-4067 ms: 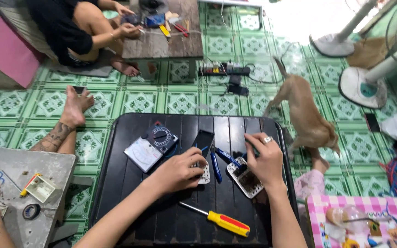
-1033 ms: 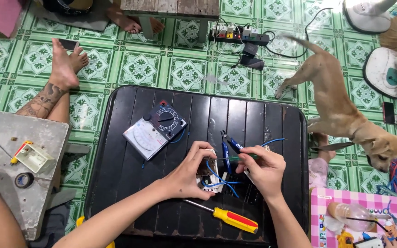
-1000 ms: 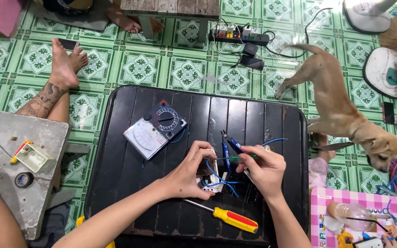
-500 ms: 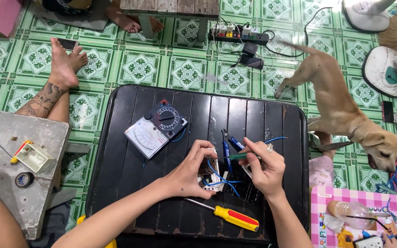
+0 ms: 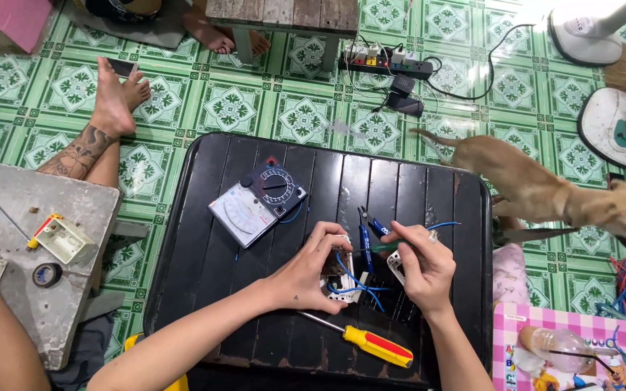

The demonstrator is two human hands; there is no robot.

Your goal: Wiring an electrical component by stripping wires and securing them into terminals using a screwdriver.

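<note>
My left hand point(image 5: 306, 271) grips the white switch module point(image 5: 338, 281) on the black worktop point(image 5: 197, 239). My right hand point(image 5: 423, 266) pinches a green-handled screwdriver point(image 5: 380, 247) that lies left-right, tip toward the module. Blue wires point(image 5: 356, 284) loop out between them. No containers are near.

Both forearms reach fwd; left hand point(image 5: 306, 275) curled, right hand point(image 5: 423, 264) pinched shut, close together.

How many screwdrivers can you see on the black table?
2: a yellow and red screwdriver lying near the table's front edge, and a thin green one in the right hand. Hands may hide others.
</note>
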